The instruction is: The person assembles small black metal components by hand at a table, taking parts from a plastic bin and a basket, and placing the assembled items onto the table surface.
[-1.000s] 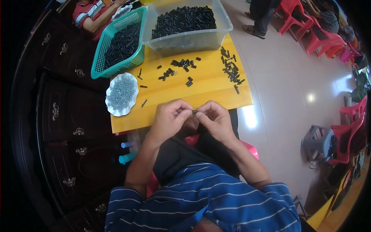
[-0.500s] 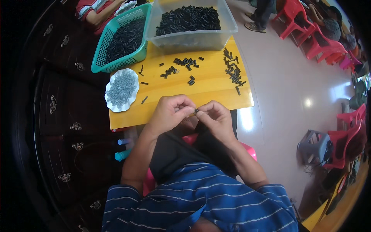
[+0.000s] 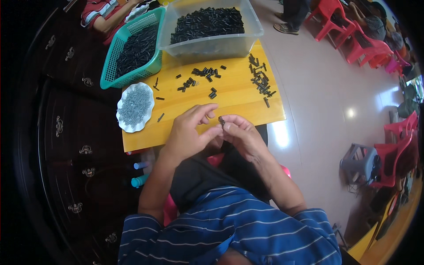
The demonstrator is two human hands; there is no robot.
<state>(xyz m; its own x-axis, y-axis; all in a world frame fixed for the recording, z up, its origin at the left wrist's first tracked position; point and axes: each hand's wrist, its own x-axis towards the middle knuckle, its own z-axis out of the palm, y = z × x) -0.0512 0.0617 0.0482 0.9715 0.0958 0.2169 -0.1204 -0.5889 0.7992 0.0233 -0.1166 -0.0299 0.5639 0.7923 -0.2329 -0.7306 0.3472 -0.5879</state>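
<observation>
Between the thumb and fingers of my right hand (image 3: 240, 132) a small black plastic piece (image 3: 221, 120) is pinched, its upper end sticking up. My left hand (image 3: 187, 128) is right beside it, forefinger stretched out and apart from the thumb. The left thumb tip comes close to the lower end of the piece; whether it touches is hard to see. Both hands are over the near edge of the yellow table (image 3: 185, 112). Beyond them, short black cylinders (image 3: 205, 72) lie loosely grouped, and two (image 3: 213, 93) sit nearer.
A scalloped white plate (image 3: 120, 115) of small silvery pins is at left. Behind stand a green basket (image 3: 106, 66) and a clear bin (image 3: 212, 51), both full of black parts. Longer black pieces (image 3: 261, 81) are heaped at right. Another person's arm (image 3: 106, 23) shows far left.
My left forefinger has lifted away from the thumb, opening that hand. The black piece now stands more upright in my right fingers. The table view has shifted slightly left.
</observation>
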